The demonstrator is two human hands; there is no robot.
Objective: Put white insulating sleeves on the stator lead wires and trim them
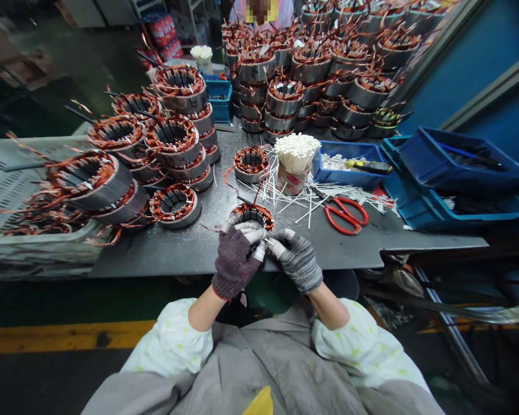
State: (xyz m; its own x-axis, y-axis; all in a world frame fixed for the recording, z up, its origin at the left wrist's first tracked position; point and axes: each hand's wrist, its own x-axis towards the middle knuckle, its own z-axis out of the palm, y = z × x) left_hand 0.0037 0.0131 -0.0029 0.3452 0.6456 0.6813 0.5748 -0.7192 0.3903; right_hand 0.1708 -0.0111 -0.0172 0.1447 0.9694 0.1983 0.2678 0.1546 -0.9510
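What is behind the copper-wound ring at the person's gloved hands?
Behind the near ring stands another copper-wound ring, with a bundle of white sticks to its right and tall ring stacks farther back. What the near ring covers cannot be seen.

We have a small ring point(267, 217) wound with copper wire near the front edge of the dark table point(190, 248). Its orange-red loops crowd around the rim, and we see its round opening partly from above. A dark sleeve point(244, 200) shows at its far side; its near side is hidden from us.
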